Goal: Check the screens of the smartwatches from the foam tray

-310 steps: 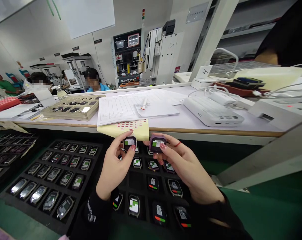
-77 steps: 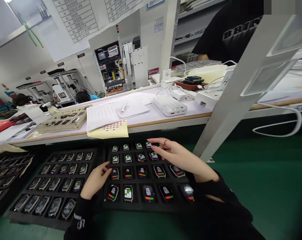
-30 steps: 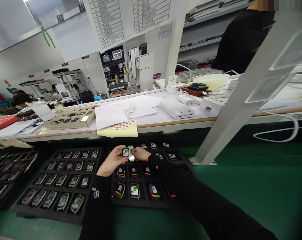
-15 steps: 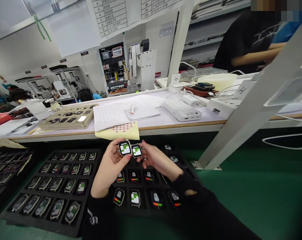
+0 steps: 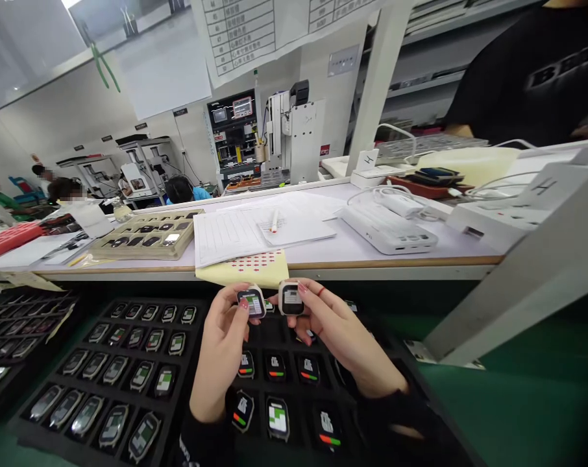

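Observation:
My left hand (image 5: 226,337) is closed around a smartwatch case (image 5: 252,303), its thumb lying on the lit screen with green and white blocks. Close beside it, my right hand (image 5: 335,327) grips a second smartwatch (image 5: 292,299) with a pale frame and a grey-white display. A small gap separates the two watches. Both are held above a black foam tray (image 5: 259,405) of watches in slots, such as a watch with a green-and-white screen (image 5: 278,417) and a watch with a red-green bar (image 5: 326,428). My hands and sleeves hide part of this tray.
Left of my hands lies another black tray (image 5: 24,421) with several watches. On the shelf ahead are paper sheets (image 5: 226,237), a marker (image 5: 274,221), a beige tray (image 5: 143,254) and a white power bank (image 5: 389,227). A slanted metal post (image 5: 508,285) stands right. A person in black (image 5: 532,78) is beyond.
The two watches have moved apart slightly, and the right one now shows a greyer screen. My left thumb has shifted onto the left watch's screen. The camera view has also shifted.

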Tool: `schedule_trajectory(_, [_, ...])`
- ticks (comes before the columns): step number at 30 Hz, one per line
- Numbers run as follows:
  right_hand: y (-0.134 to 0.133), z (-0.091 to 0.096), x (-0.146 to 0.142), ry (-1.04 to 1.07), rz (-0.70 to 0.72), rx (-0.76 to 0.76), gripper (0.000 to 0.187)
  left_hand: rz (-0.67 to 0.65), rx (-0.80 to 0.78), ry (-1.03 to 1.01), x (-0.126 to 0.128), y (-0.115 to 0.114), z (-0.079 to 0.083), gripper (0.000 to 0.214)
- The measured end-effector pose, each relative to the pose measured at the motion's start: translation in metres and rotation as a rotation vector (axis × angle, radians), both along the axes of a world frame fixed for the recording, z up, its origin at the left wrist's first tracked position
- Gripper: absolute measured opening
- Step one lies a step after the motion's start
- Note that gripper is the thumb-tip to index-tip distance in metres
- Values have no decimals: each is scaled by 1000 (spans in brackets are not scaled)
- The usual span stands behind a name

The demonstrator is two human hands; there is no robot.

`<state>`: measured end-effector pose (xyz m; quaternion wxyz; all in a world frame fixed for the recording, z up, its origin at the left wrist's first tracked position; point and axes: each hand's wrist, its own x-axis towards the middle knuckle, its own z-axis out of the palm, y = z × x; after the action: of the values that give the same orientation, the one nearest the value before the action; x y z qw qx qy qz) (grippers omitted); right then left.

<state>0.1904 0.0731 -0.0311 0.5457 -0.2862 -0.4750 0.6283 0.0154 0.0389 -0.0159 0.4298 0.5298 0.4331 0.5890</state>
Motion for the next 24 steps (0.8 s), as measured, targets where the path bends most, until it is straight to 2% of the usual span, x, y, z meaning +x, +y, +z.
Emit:
schedule_trajectory(4, [-1,0,3,-41,19,3,54,9,-1,-7,4,2,-2,30])
schedule_trajectory(11, [-4,6,8,-181,-2,68,50,-65,21,-17,12,0,-3,32])
schedule_trajectory(24, [-2,0,9,-205,-32,82,53,36,1,37,19,-1,-6,25])
